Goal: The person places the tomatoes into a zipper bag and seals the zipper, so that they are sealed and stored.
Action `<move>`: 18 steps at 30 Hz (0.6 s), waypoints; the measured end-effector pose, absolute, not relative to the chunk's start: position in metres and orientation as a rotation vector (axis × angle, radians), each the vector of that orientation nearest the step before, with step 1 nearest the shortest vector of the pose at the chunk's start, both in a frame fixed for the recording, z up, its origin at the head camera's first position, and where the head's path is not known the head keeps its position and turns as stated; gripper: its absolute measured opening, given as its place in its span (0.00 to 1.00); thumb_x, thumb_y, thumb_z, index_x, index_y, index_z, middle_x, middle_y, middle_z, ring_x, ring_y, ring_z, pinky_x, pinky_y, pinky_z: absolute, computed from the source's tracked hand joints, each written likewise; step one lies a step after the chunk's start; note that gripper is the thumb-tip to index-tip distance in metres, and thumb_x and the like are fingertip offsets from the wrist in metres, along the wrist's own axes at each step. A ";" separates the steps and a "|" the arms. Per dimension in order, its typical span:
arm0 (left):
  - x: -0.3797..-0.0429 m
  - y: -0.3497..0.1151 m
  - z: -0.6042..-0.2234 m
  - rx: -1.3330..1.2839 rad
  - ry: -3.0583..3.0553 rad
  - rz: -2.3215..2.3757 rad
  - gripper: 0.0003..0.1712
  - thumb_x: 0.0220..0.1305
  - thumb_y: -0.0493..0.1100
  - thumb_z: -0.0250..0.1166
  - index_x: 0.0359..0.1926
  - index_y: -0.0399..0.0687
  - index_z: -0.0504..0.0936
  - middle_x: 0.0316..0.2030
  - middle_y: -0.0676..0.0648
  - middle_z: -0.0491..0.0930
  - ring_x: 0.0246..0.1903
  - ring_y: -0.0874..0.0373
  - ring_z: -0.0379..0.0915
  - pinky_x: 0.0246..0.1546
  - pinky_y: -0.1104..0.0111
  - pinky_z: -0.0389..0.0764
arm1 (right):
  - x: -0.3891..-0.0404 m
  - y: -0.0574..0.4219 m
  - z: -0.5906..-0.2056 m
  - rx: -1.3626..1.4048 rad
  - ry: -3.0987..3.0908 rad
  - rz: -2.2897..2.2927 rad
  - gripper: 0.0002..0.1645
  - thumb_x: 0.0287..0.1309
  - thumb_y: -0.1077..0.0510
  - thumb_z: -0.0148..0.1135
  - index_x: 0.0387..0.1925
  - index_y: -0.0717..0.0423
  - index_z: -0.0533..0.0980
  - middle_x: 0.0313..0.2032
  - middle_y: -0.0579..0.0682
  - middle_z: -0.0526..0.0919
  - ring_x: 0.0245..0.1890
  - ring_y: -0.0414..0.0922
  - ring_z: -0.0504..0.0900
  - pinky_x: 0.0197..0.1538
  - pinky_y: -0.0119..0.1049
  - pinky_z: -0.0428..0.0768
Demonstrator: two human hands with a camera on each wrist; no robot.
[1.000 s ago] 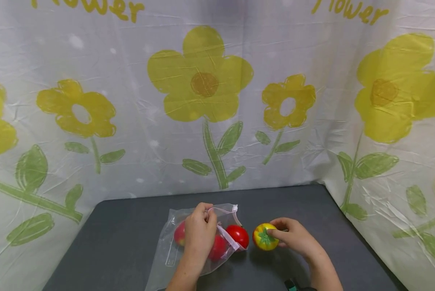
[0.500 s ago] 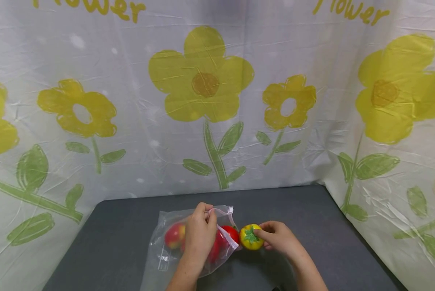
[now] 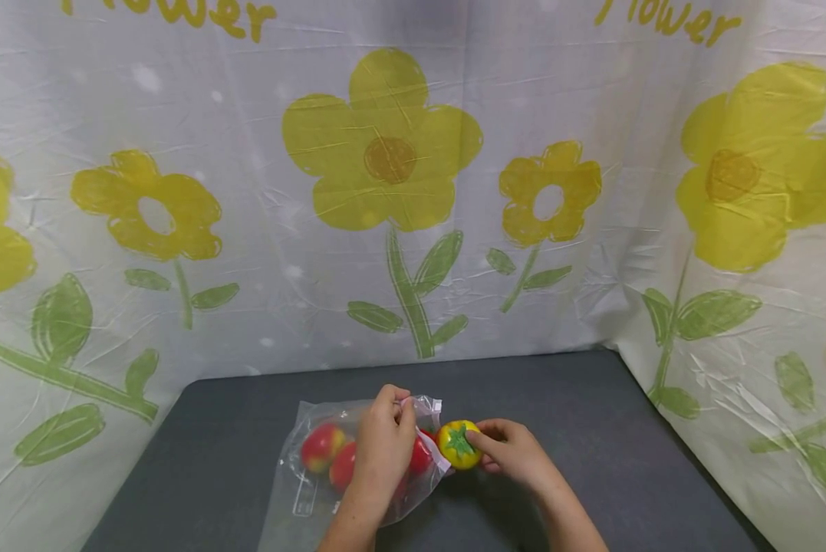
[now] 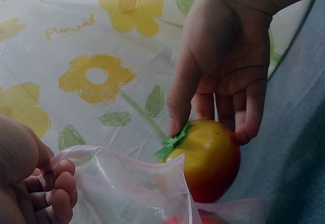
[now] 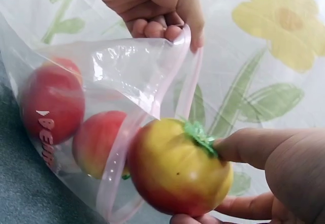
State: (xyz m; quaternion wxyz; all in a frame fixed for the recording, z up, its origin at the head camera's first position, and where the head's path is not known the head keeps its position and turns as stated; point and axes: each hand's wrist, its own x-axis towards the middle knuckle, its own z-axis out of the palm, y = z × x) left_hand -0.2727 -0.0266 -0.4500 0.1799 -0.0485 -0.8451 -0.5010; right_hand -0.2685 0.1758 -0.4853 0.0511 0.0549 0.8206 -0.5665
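My left hand [image 3: 383,441] pinches the pink zip edge of a clear zip bag [image 3: 290,471], lifting one side of its mouth. Inside the bag are several red and red-yellow fruits, among them one [image 5: 53,102] behind printed letters and another [image 5: 99,137] beside it. My right hand [image 3: 516,454] grips a glossy yellow-and-red fruit [image 5: 177,168] with a green leafy top, thumb by the leaves and fingers underneath. In the right wrist view this fruit overlaps the bag's pink edge, right at the mouth. A red fruit [image 3: 421,454] lies just inside the mouth, partly hidden by the bag's edge.
The dark grey table [image 3: 557,391] spreads beneath the bag and both hands. Behind it and along its sides hangs a pale sheet [image 3: 261,322] printed with yellow flowers and green leaves.
My right hand has carried the yellow-and-red fruit leftward up to the bag's mouth. The fruits inside have shifted left, deeper into the bag. My left hand keeps its hold on the edge.
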 end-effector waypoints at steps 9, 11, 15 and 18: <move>-0.272 -0.031 -0.449 -0.127 -2.334 -1.423 0.09 0.70 0.37 0.65 0.48 0.39 0.80 0.17 0.53 0.68 0.14 0.60 0.63 0.18 0.73 0.71 | -0.267 0.178 -0.482 0.226 2.537 -1.773 0.29 0.64 0.47 0.70 0.52 0.69 0.78 0.41 0.55 0.84 0.29 0.47 0.83 0.37 0.43 0.86; -0.273 -0.033 -0.450 -0.128 -2.318 -1.413 0.08 0.69 0.37 0.65 0.47 0.39 0.80 0.17 0.54 0.69 0.14 0.61 0.64 0.18 0.72 0.71 | -0.267 0.182 -0.482 0.248 2.576 -1.756 0.28 0.63 0.49 0.71 0.51 0.70 0.78 0.40 0.56 0.84 0.29 0.48 0.83 0.36 0.44 0.86; -0.274 -0.035 -0.450 -0.155 -2.302 -1.419 0.07 0.69 0.36 0.64 0.46 0.38 0.80 0.16 0.55 0.70 0.14 0.62 0.66 0.18 0.71 0.71 | -0.269 0.186 -0.487 0.267 2.671 -1.653 0.26 0.61 0.49 0.72 0.48 0.68 0.79 0.37 0.55 0.83 0.27 0.47 0.82 0.34 0.42 0.85; -0.273 -0.034 -0.449 -0.184 -2.306 -1.454 0.08 0.70 0.36 0.64 0.47 0.37 0.80 0.16 0.55 0.71 0.13 0.62 0.65 0.17 0.71 0.71 | -0.271 0.185 -0.493 0.234 2.714 -1.593 0.27 0.60 0.48 0.73 0.47 0.68 0.79 0.35 0.53 0.82 0.26 0.45 0.81 0.32 0.40 0.84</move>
